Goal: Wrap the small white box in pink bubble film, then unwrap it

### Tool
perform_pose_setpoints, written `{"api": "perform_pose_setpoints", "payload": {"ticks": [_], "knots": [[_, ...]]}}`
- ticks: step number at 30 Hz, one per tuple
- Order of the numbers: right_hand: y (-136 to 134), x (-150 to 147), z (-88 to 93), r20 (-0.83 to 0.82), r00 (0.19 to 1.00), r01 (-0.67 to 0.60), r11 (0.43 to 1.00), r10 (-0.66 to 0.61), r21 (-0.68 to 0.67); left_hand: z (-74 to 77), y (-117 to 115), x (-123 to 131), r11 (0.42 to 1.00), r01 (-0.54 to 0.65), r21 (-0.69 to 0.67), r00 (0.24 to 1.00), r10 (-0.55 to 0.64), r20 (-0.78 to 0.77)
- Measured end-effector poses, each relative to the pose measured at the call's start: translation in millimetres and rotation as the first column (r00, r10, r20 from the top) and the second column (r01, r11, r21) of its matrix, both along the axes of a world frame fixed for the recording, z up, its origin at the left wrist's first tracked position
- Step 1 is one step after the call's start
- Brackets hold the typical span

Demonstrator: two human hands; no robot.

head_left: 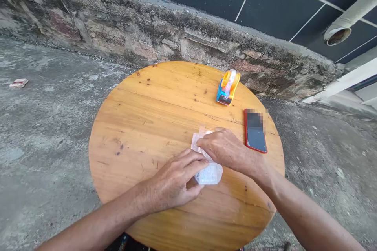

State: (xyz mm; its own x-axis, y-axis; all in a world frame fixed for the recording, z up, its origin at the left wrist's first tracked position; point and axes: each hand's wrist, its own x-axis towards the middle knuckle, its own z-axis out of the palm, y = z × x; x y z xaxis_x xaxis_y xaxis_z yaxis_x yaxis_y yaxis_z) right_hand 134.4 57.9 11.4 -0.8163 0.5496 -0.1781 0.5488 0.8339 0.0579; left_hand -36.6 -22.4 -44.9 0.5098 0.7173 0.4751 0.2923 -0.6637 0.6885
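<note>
A small crumpled clear plastic packet with white paper in it lies on the round wooden table. My left hand pinches its near end with curled fingers. My right hand presses down on its far end, fingers bent over the plastic. Both hands touch the packet, which lies flat on the wood.
A red-cased phone lies face up just right of my right hand. An orange and blue tape dispenser stands at the table's far edge. Rough concrete floor surrounds the table, with a low stone kerb behind, a pipe and a small box at left.
</note>
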Motion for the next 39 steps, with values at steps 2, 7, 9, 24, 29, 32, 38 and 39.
{"api": "perform_pose_setpoints", "payload": {"ticks": [2, 7, 9, 24, 29, 32, 38, 39], "knots": [[0.1, 2.1, -0.3, -0.04, 0.999, -0.01, 0.998, 0.007, -0.056, -0.4, 0.5, -0.3, 1.0, 0.013, -0.021, 1.0, -0.013, -0.001], [5.7, 5.1, -7.9, -0.172, 0.985, -0.05, 0.977, 0.014, -0.207, -2.9, 2.0, -0.5, 0.998, 0.015, -0.063, 1.0, -0.013, 0.023], [6.9, 6.1, -9.1, -0.195, 0.981, -0.036, 0.961, -0.019, -0.274, -3.8, 2.4, -0.1, 0.997, 0.009, -0.074, 0.999, -0.006, 0.038], [16.7, 24.5, -9.4, -0.3, 0.907, 0.045, 0.774, -0.297, -0.632, 12.0, 14.1, -0.8, 0.962, -0.032, -0.272, 0.999, 0.035, 0.007], [16.7, 37.6, -9.1, -0.459, 0.821, -0.106, 0.698, -0.34, -0.708, 33.5, 30.3, 0.8, 0.801, -0.046, -0.597, 0.996, -0.006, -0.085], [15.6, 42.3, -9.3, -0.508, 0.794, -0.135, 0.717, -0.335, -0.684, 37.8, 42.4, 0.7, 0.7, -0.01, -0.714, 0.997, -0.052, -0.065], [7.7, 46.6, -9.5, -0.522, 0.801, -0.048, 0.837, -0.294, -0.545, 31.2, 63.1, -3.5, 0.619, 0.048, -0.784, 0.99, -0.131, -0.043], [4.9, 47.5, -8.1, -0.521, 0.801, -0.014, 0.861, -0.295, -0.508, 30.8, 66.1, -4.5, 0.618, 0.052, -0.784, 0.988, -0.146, -0.05]]}}
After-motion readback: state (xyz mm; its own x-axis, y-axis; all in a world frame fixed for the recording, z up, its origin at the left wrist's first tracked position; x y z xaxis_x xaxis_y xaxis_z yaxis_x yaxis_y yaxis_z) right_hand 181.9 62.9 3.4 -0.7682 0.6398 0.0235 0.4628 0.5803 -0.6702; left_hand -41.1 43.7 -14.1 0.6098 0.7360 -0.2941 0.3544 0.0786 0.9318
